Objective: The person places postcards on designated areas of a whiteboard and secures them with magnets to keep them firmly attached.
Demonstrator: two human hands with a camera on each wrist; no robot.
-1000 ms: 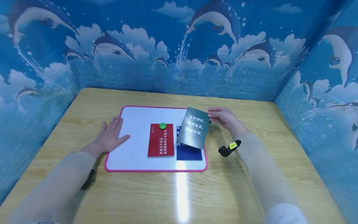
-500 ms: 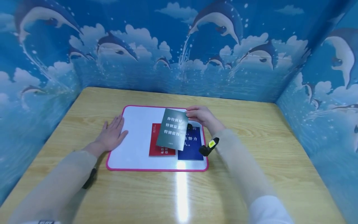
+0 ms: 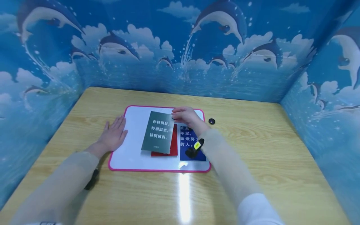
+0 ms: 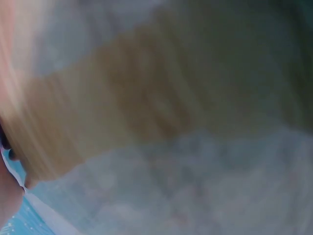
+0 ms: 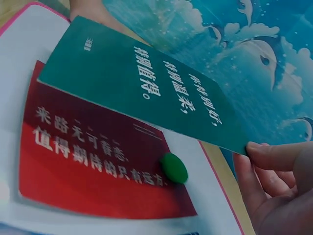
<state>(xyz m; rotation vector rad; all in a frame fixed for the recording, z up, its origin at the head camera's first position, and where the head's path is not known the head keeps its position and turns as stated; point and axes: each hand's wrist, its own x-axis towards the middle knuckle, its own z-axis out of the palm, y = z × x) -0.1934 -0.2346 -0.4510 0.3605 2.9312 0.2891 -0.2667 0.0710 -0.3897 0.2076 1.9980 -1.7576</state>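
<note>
My right hand (image 3: 187, 117) pinches a green card (image 3: 158, 132) with white writing by its upper right corner, between thumb and fingers. In the right wrist view the green card (image 5: 142, 88) is held tilted above a red card (image 5: 93, 156), which lies on a pink-edged whiteboard (image 3: 127, 161). A round green magnet (image 5: 174, 168) sits on the red card; in the head view the green card covers it. Beside the red card lies a blue card (image 3: 187, 139), partly behind my right wrist. My left hand (image 3: 113, 134) rests flat with spread fingers on the whiteboard's left edge.
A black round magnet (image 3: 212, 121) lies on the wooden table (image 3: 253, 131) to the right of the whiteboard. Blue dolphin-print cloth (image 3: 146, 75) stands around the back and sides of the table. The left wrist view is blurred.
My right hand has carried the green card leftward, from above the blue card to above the red card. The black magnet on the table has come into full view. My left hand stays put.
</note>
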